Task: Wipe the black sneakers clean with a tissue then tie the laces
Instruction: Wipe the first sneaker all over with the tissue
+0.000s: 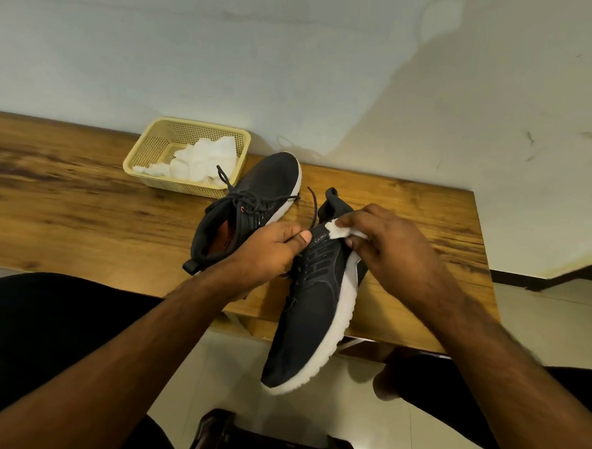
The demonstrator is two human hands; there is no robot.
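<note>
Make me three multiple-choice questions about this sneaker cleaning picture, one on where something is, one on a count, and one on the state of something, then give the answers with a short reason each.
1. Where does the yellow basket sit?
A. On the wooden table, by the wall
B. On the floor
C. On the person's lap

2. How many black sneakers are in view?
A. One
B. Two
C. Three

3. What is the right hand doing?
A. Resting flat on the table
B. Tying a lace
C. Pressing a tissue against the held sneaker

Answers:
1. A, the basket, with white tissues inside, stands on the table at its far edge.
2. B, one sneaker lies on the table and the held sneaker is gripped by the left hand.
3. C, the fingers pinch a tissue near the sneaker's tongue.
</note>
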